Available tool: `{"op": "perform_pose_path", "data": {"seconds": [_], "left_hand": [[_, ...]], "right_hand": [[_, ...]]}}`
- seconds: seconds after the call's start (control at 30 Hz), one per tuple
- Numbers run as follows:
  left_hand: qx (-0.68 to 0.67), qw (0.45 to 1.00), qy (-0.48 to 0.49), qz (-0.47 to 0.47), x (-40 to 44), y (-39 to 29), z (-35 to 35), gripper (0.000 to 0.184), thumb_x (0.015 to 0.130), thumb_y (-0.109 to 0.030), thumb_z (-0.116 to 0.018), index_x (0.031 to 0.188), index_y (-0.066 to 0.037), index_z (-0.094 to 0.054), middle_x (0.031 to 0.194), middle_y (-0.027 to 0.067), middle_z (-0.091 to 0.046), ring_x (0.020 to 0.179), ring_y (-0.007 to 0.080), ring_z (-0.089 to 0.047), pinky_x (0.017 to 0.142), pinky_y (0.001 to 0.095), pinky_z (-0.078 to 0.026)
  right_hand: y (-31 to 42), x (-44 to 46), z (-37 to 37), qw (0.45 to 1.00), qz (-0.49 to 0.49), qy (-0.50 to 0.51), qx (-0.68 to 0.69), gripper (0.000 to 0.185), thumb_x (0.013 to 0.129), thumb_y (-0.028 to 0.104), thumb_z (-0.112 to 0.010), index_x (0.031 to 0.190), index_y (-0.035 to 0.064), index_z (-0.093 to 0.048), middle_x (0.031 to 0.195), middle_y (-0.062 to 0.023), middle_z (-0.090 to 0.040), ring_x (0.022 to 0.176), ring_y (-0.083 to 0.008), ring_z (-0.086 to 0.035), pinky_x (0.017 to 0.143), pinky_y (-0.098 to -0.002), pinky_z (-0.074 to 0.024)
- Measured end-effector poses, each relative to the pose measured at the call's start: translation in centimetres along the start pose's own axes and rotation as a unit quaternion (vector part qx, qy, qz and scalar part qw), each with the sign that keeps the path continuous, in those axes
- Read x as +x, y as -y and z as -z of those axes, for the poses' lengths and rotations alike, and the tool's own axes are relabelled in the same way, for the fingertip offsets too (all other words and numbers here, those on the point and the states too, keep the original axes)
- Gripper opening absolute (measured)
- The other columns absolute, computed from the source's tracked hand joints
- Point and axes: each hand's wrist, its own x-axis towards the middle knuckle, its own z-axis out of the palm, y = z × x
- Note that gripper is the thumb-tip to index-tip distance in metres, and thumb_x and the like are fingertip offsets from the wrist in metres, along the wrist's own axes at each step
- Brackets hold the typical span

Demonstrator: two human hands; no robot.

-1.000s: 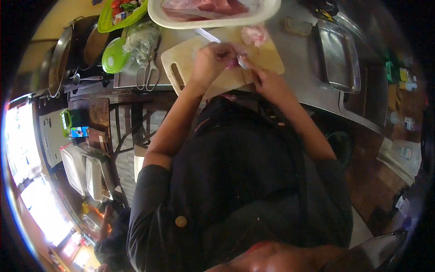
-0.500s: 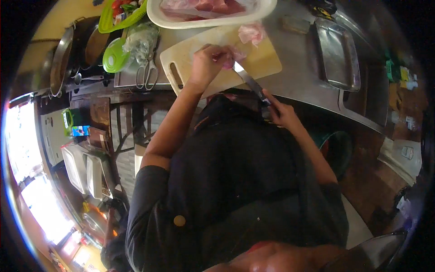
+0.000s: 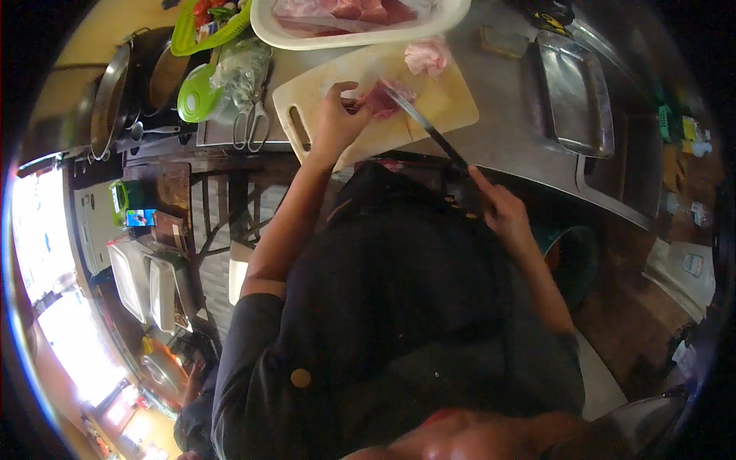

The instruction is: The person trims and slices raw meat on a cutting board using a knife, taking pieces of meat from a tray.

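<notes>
On a pale cutting board [image 3: 307, 88] lies a piece of reddish meat [image 3: 389, 98]. My left hand [image 3: 337, 119] is at the meat's left side, its fingers curled and its fingertips against the meat's edge. My right hand [image 3: 504, 211] is closed around the handle of a long knife [image 3: 429, 129], whose blade tip rests on the meat. A pale pink lump of fat or trimming [image 3: 426, 57] sits at the board's upper right. Beyond the board stands a white tub [image 3: 360, 38] with more raw meat [image 3: 356, 11].
Left of the board lie scissors [image 3: 250, 126], a plastic bag [image 3: 238, 69], a green lid [image 3: 199, 93] and a green basket [image 3: 182, 34]. A metal tray [image 3: 575, 96] stands at the right. Pans [image 3: 111, 100] are at the far left. Another person's arm [image 3: 193, 383] shows at lower left.
My right hand has drawn back towards my body and right, showing more of the knife. My left hand has shifted slightly left, its fingers more open, and more of the meat shows.
</notes>
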Motion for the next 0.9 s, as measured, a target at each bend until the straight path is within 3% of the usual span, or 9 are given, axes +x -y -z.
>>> {"op": "perform_pose_path", "data": {"seconds": [0.07,0.17,0.27,0.37,0.47,0.53,0.67,0.77,0.9], "left_hand": [[0.007,1.000,-0.018,0.022,-0.2,-0.4,0.0,0.046,0.071,-0.016,-0.073,0.109,0.001,-0.054,0.078,0.0173,-0.067,0.069,0.0220,-0.067,0.065,0.0318,-0.053],[0.061,0.997,-0.038,0.017,-0.5,-2.6,-0.3,0.050,0.073,-0.015,-0.072,0.115,0.001,-0.050,0.077,0.0161,-0.067,0.067,0.0204,-0.066,0.063,0.0310,-0.052],[0.076,0.996,-0.042,-0.008,-0.6,-3.2,-0.3,0.055,0.075,-0.017,-0.074,0.120,-0.001,-0.047,0.075,0.0134,-0.068,0.066,0.0186,-0.065,0.061,0.0301,-0.051],[0.064,0.997,-0.041,0.005,-0.6,-3.4,-0.2,0.057,0.073,-0.017,-0.075,0.120,-0.003,-0.046,0.074,0.0122,-0.067,0.067,0.0185,-0.066,0.063,0.0307,-0.051],[0.081,0.995,-0.052,-0.010,-0.1,-2.2,-0.5,0.058,0.071,-0.016,-0.075,0.120,-0.005,-0.046,0.073,0.0119,-0.067,0.067,0.0183,-0.065,0.063,0.0306,-0.051],[0.106,0.993,-0.049,-0.032,0.0,-1.7,-0.7,0.058,0.071,-0.015,-0.074,0.120,-0.005,-0.045,0.072,0.0122,-0.067,0.066,0.0184,-0.065,0.062,0.0307,-0.051],[0.033,0.997,-0.059,-0.038,-0.1,-0.7,-1.0,0.059,0.072,-0.014,-0.074,0.121,-0.004,-0.043,0.072,0.0127,-0.067,0.066,0.0173,-0.064,0.062,0.0300,-0.051],[0.005,0.996,-0.080,-0.026,0.2,0.0,-0.9,0.057,0.072,-0.013,-0.072,0.120,-0.004,-0.043,0.073,0.0130,-0.067,0.067,0.0180,-0.065,0.063,0.0302,-0.051],[-0.014,0.996,-0.089,-0.016,0.4,0.1,-0.6,0.053,0.071,-0.012,-0.070,0.117,-0.005,-0.046,0.073,0.0130,-0.067,0.067,0.0196,-0.065,0.063,0.0313,-0.051]], "right_hand": [[0.6,2.1,-1.2,0.999,0.019,-0.011,0.042,0.073,0.080,0.007,-0.061,0.142,0.0381,-0.036,0.080,-0.0153,-0.057,0.077,-0.0357,-0.061,0.070,-0.0445,-0.0511],[1.5,4.6,-1.8,0.997,-0.032,0.038,0.066,0.062,0.085,0.002,-0.058,0.139,0.0277,-0.043,0.101,-0.0155,-0.065,0.088,-0.0324,-0.064,0.078,-0.0361,-0.0503],[1.6,5.6,-2.4,0.984,-0.017,0.022,0.175,0.057,0.089,0.004,-0.055,0.140,0.0272,-0.043,0.115,-0.0178,-0.062,0.098,-0.0344,-0.063,0.084,-0.0366,-0.0495],[1.5,6.8,-3.2,0.985,0.012,0.010,0.169,0.057,0.090,0.005,-0.054,0.140,0.0279,-0.042,0.122,-0.0194,-0.058,0.103,-0.0354,-0.062,0.087,-0.0360,-0.0489],[3.7,9.3,-3.2,0.990,-0.043,0.060,0.122,0.056,0.089,0.005,-0.055,0.140,0.0269,-0.042,0.117,-0.0202,-0.060,0.099,-0.0370,-0.062,0.084,-0.0376,-0.0497],[4.2,11.8,-4.2,0.994,-0.013,0.049,0.098,0.056,0.089,0.006,-0.055,0.139,0.0274,-0.043,0.112,-0.0211,-0.061,0.096,-0.0383,-0.062,0.081,-0.0395,-0.0500],[5.5,12.5,-4.5,0.999,0.006,0.032,0.035,0.056,0.088,0.005,-0.055,0.138,0.0273,-0.044,0.103,-0.0229,-0.062,0.091,-0.0396,-0.062,0.076,-0.0416,-0.0499],[4.3,10.6,-4.3,0.997,-0.014,0.063,0.043,0.058,0.088,0.003,-0.054,0.139,0.0273,-0.043,0.104,-0.0221,-0.063,0.090,-0.0395,-0.063,0.077,-0.0399,-0.0505],[1.5,6.4,-4.4,0.987,0.017,0.028,0.159,0.059,0.088,0.004,-0.054,0.140,0.0300,-0.041,0.107,-0.0216,-0.064,0.094,-0.0393,-0.064,0.081,-0.0400,-0.0505]]}}
